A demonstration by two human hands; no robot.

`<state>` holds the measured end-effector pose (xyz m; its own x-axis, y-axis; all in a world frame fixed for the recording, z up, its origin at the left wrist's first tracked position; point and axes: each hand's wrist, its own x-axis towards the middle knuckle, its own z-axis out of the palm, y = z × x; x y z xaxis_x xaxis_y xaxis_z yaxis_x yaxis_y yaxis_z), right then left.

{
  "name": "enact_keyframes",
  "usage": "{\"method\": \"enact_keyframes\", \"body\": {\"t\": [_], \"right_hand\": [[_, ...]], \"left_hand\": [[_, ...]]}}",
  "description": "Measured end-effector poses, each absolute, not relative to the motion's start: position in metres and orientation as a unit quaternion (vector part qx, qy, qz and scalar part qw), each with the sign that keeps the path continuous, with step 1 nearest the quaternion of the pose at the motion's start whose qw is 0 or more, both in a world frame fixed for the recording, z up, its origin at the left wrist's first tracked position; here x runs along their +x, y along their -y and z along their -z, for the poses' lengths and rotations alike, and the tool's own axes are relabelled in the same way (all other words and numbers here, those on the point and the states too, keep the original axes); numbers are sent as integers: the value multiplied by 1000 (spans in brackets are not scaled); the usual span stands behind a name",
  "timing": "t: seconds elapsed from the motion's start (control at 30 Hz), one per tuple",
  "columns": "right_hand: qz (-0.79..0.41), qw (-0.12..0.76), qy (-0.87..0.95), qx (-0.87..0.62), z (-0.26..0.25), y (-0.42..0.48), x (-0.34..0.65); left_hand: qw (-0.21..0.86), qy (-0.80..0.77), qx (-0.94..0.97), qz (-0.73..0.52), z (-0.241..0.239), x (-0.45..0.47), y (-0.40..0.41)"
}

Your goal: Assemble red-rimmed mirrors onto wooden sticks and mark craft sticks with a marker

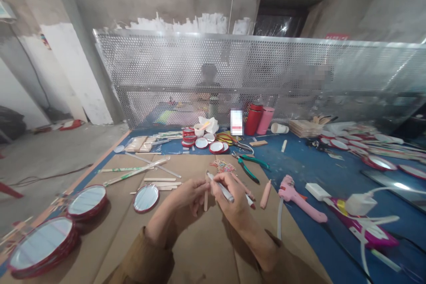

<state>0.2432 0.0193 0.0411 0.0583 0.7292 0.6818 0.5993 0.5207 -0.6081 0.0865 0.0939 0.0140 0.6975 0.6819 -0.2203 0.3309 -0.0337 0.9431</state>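
Note:
My left hand (188,194) pinches a thin wooden craft stick (206,202), held upright above the cardboard sheet (196,253). In my right hand (234,197) is a white marker pen (223,190), slanted with its tip close to the top of the stick; whether it touches cannot be seen. Just beyond my hands lies a heap of small colourful pieces (223,166). More flat wooden sticks (161,185) rest left of my left hand, near a small red-rimmed round disc (146,198). A pinkish tube-shaped tool (266,194) lies right of my right hand.
Teal-handled pliers (248,168) lie ahead. On the right are a pink glue gun (301,199) and a purple power strip (364,228) with cables. Larger red-rimmed drums (43,246) stand at left. Red (254,120) and pink bottles (265,120) stand before the perforated metal screen (159,66).

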Motion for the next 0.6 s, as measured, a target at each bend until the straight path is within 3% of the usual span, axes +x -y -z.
{"method": "enact_keyframes", "body": {"t": [0.6], "right_hand": [[-91, 531, 685, -491, -39, -18, 243]], "left_hand": [[591, -361, 705, -149, -14, 86, -94]]}}
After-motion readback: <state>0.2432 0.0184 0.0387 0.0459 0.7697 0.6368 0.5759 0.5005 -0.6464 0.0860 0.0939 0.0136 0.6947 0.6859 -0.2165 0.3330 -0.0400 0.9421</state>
